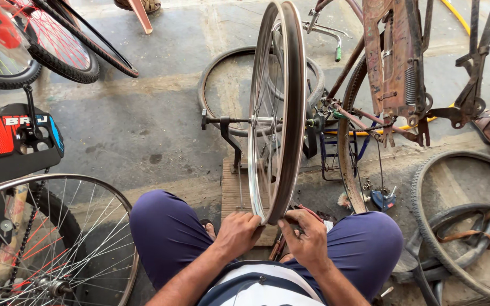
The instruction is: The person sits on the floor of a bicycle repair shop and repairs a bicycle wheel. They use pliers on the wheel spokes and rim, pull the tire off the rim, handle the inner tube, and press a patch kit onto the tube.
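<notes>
Steel wheel rim [279, 107], bottom edge between both hands' fingers [253, 218]

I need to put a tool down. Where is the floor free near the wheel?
Bare concrete lies left of the mounted wheel, between the spoked wheel and red bicycle tyre. Right side is crowded: rusty frame, loose tyres.
</notes>
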